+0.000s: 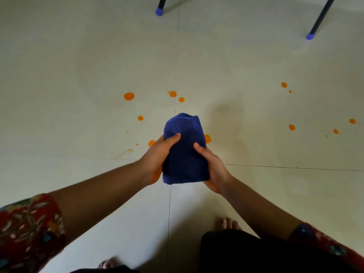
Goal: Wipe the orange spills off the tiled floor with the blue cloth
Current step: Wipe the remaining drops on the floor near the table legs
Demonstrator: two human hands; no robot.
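Note:
A folded blue cloth [185,150] is held up in front of me, above the pale tiled floor [78,66]. My left hand [157,156] grips its left side and my right hand [212,166] grips its right side, thumbs on top. Several round orange spills dot the floor beyond the cloth: a large one [129,96] at left, a pair [173,94] straight ahead, one [207,138] partly hidden by the cloth, and a scatter [292,127] at right. A faint orange smear [126,151] lies left of my left hand.
Two dark chair legs with blue caps [159,11] [310,37] stand at the far edge. My bare feet [228,223] [110,262] are on the floor below my arms. Dark grout lines [295,167] cross the tiles.

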